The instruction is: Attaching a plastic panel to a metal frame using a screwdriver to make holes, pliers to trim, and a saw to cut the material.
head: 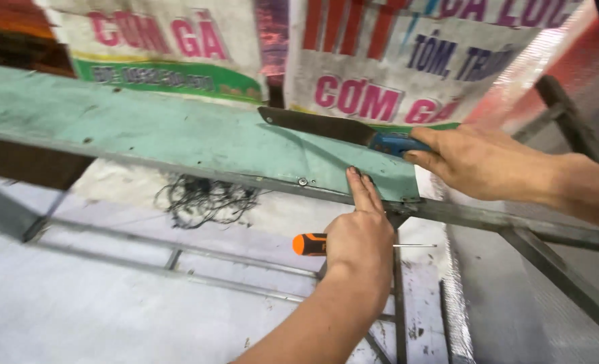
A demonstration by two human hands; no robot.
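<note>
My right hand (pixel 481 162) grips the blue handle of a hand saw (pixel 326 125), whose dark blade lies flat across a teal panel (pixel 144 128). My left hand (pixel 360 232) holds a screwdriver (pixel 307 244) with an orange and black handle; its thin shaft sticks out to the right. Two fingers of that hand press on the panel's lower right part, just above the grey metal frame bar (pixel 488 217). A screw head (pixel 303 181) shows on the panel's lower edge.
Printed banners (pixel 367 81) hang behind the panel. A tangle of dark wire (pixel 202 199) lies on the pale floor below. Thin metal rails (pixel 198 249) run across the floor, and a slanted frame leg (pixel 562 280) stands at the right.
</note>
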